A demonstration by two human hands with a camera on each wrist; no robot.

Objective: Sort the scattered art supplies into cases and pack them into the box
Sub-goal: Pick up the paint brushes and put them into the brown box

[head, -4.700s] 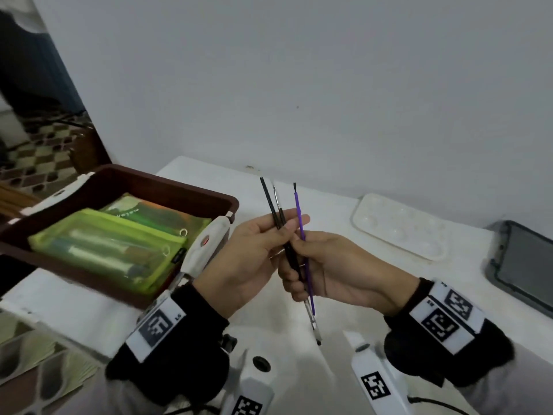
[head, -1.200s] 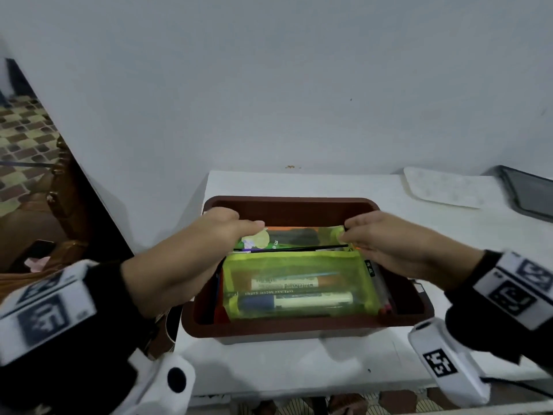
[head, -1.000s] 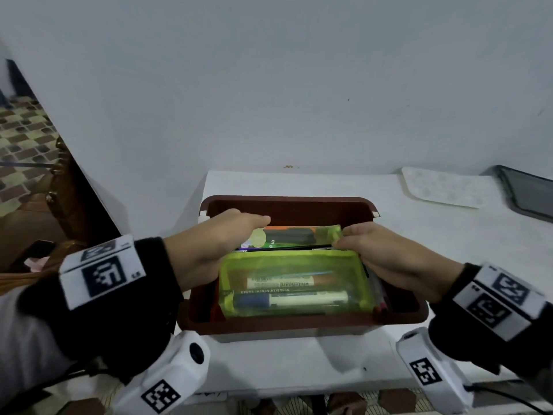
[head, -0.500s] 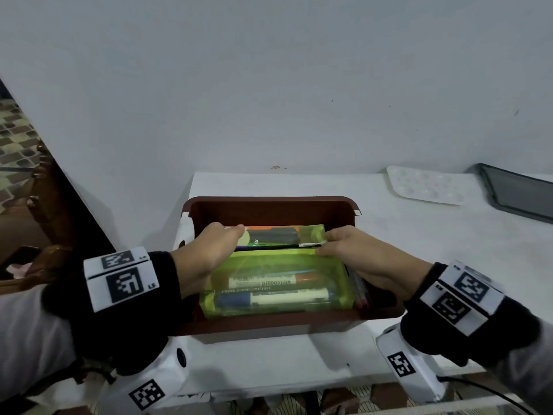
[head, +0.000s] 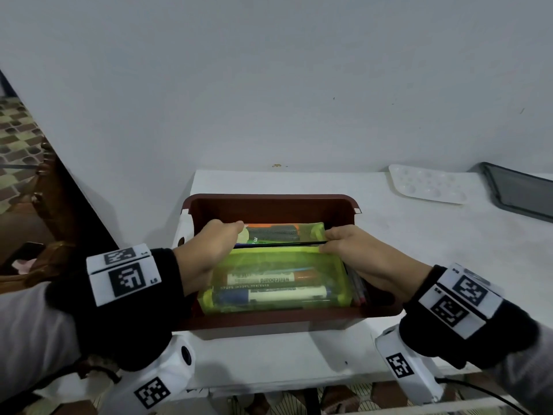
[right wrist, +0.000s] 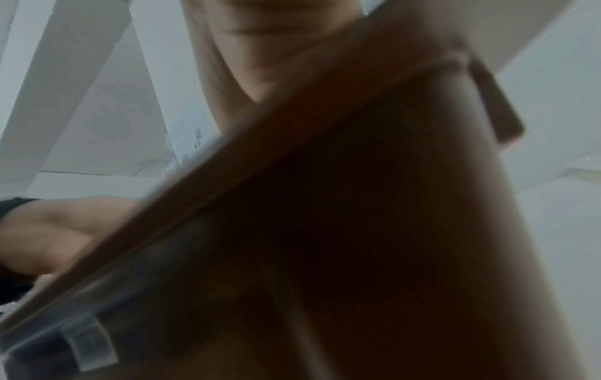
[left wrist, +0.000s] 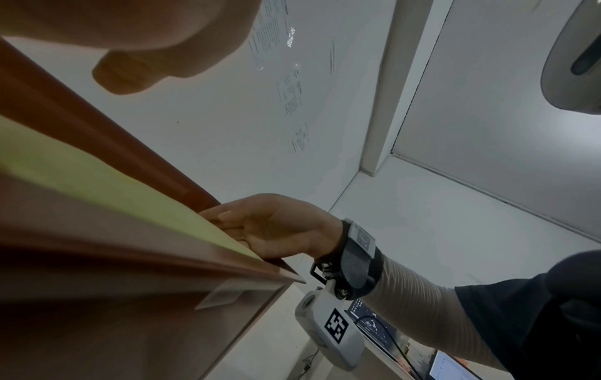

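A brown box stands on the white table. Inside, a yellow-green mesh case with whiteboard markers lies in front. A second green case with dark items lies behind it. A thin black line runs between the two. My left hand grips the yellow-green case's left end. My right hand pinches its right top corner. In the left wrist view, my right hand has its fingers laid along the case's edge. The right wrist view is dark, filled by the box wall.
Loose pens lie along the box's right inner side. A white paint palette and a dark tablet sit at the back right. The wall rises close behind. A wooden chair stands to the left.
Earlier both hands held brushes above the table. In the last second both hands stayed at the cases' ends in the box, sliding slightly from the rear case toward the front one.
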